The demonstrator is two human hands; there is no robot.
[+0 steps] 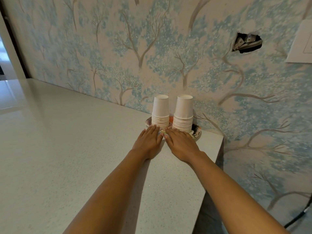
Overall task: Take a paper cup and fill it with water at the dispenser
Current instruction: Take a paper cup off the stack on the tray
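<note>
Reaching across the counter, the left hand and right hand lie flat, fingers spread and grasping nothing. At twelve o'clock just beyond them, two upside-down cup stacks stand on a plate. Pulling one cup carelessly could lift several or topple its stack. No dispenser shows.

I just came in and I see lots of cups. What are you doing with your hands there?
A person is reaching for paper cups. Two stacks of upside-down white cups, the left stack and the right stack, stand on a patterned plate near the corner of the counter, against the tree wallpaper. The left hand and right hand lie flat and open just in front of the stacks. No cup has been picked up yet, and no water dispenser is in view.
</note>
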